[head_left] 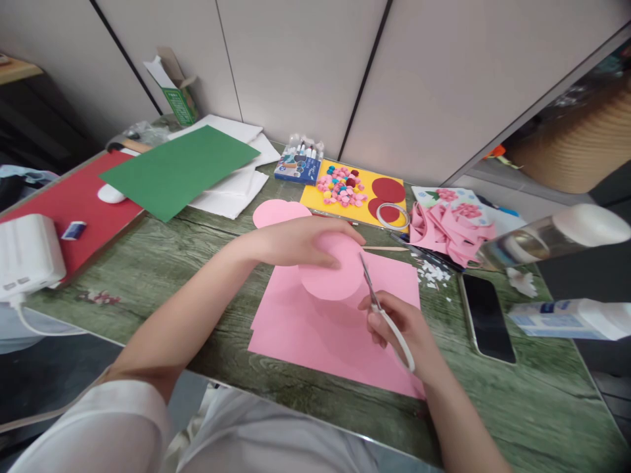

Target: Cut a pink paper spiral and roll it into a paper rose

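Disc (330, 284) now pinched by left hand (311, 240), scissors (376, 307) gripped by right hand (405, 323); disc best turned, scissors kept steady!

With the paper disc (332, 279) in the left hand (315, 240) as clock centre, a couple of sheets (310, 341) lie beneath it on the table (557, 387), scissors (401, 341) in the right hand (407, 322) sit between 4 and 5, and the phone's (488, 318) farther out past 3. Marker box (298, 169) is between 11 and 12, board (310, 197) with small bits (342, 189) and two circles (388, 190) on it just past 12, cut strips (446, 230) between 2 and 3. Paper stack's (180, 171) around 10, charger (29, 253) way out at 9.
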`<control>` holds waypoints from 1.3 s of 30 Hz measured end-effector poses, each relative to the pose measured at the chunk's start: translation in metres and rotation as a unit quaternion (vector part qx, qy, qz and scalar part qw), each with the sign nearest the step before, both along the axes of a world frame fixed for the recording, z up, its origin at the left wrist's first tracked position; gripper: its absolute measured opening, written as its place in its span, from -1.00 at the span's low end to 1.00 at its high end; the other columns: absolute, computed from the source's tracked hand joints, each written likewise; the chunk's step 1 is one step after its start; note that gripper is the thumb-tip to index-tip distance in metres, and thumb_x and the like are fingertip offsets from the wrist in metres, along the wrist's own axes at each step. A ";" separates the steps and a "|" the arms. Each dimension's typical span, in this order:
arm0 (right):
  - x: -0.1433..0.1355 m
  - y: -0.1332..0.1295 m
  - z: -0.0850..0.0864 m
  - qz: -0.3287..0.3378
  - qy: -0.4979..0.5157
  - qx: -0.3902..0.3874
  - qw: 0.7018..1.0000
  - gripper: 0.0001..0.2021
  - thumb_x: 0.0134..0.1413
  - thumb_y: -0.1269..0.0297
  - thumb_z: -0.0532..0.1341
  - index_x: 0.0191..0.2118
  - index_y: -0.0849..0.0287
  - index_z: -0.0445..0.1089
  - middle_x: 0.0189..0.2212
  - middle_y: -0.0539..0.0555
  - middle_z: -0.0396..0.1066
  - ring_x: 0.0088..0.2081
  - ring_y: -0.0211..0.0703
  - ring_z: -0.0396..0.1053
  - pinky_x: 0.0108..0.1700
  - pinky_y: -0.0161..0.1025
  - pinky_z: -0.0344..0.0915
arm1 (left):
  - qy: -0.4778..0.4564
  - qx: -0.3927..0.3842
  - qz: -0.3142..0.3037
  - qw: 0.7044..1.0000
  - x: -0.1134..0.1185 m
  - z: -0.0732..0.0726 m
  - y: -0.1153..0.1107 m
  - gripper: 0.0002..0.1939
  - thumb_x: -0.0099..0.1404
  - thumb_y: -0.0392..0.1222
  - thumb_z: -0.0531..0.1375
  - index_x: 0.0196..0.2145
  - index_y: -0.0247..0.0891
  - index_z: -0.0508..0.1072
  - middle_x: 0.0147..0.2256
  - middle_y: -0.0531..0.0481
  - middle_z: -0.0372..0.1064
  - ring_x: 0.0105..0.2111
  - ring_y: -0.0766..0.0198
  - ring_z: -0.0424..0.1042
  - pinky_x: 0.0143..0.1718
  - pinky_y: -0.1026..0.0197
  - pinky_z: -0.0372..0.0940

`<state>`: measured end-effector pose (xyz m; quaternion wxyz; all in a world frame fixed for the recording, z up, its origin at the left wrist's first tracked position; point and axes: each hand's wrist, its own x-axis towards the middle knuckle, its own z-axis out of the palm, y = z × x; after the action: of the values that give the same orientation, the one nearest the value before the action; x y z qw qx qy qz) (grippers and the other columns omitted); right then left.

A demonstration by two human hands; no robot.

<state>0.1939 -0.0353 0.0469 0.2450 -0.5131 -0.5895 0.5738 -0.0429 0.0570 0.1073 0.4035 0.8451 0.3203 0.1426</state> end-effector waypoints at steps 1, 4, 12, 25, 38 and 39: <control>0.000 0.000 0.000 0.000 -0.002 -0.001 1.000 -0.76 0.09 0.09 0.14 -0.26 0.18 0.28 -0.60 -0.10 0.16 -0.60 -0.35 0.16 -0.56 -0.39 0.13 | -0.001 0.000 -0.001 1.000 0.000 0.000 0.000 -0.55 0.17 -0.24 0.13 0.04 -0.09 0.26 0.07 0.11 0.26 0.06 0.30 0.22 0.03 0.31 0.10; 0.001 0.000 0.000 0.006 -0.007 -0.007 1.000 -0.76 0.09 0.10 0.14 -0.27 0.19 0.29 -0.61 -0.10 0.15 -0.60 -0.36 0.14 -0.56 -0.38 0.13 | 0.003 -0.006 -0.009 1.000 -0.002 0.002 0.000 -0.55 0.16 -0.24 0.12 0.04 -0.09 0.27 0.07 0.10 0.26 0.06 0.28 0.23 0.02 0.28 0.10; 0.000 0.000 0.003 0.026 -0.015 -0.029 0.999 -0.75 0.05 0.10 0.18 -0.27 0.20 0.29 -0.60 -0.10 0.16 -0.60 -0.36 0.15 -0.57 -0.40 0.10 | 0.021 -0.017 -0.035 0.999 -0.007 0.004 0.001 -0.55 0.17 -0.23 0.12 0.05 -0.07 0.27 0.06 0.09 0.27 0.05 0.24 0.24 0.00 0.26 0.11; 0.010 0.003 0.007 -0.002 -0.041 0.005 0.999 -0.74 0.05 0.08 0.17 -0.28 0.20 0.29 -0.61 -0.09 0.14 -0.59 -0.35 0.12 -0.56 -0.38 0.08 | 0.013 -0.003 0.055 0.998 -0.009 -0.003 0.012 -0.54 0.14 -0.22 0.14 0.03 -0.11 0.30 0.08 0.07 0.25 0.08 0.22 0.20 0.02 0.25 0.14; 0.007 0.005 0.004 -0.022 -0.053 0.026 0.998 -0.71 0.02 0.07 0.20 -0.26 0.20 0.32 -0.61 -0.10 0.12 -0.59 -0.34 0.14 -0.57 -0.37 0.07 | -0.022 -0.015 0.016 1.000 -0.001 -0.011 0.009 -0.54 0.15 -0.20 0.15 0.04 -0.11 0.29 0.08 0.08 0.25 0.09 0.25 0.21 0.05 0.25 0.11; 0.007 0.004 0.004 -0.022 -0.053 0.027 0.998 -0.71 0.02 0.07 0.20 -0.26 0.20 0.32 -0.61 -0.09 0.12 -0.59 -0.34 0.15 -0.57 -0.37 0.08 | -0.023 -0.015 0.017 0.999 -0.001 -0.011 0.009 -0.54 0.15 -0.20 0.16 0.04 -0.11 0.29 0.08 0.08 0.25 0.08 0.25 0.22 0.04 0.25 0.12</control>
<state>0.2013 -0.0310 0.0511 0.2400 -0.5483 -0.6059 0.5242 -0.0438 0.0662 0.0960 0.4207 0.8300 0.3275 0.1638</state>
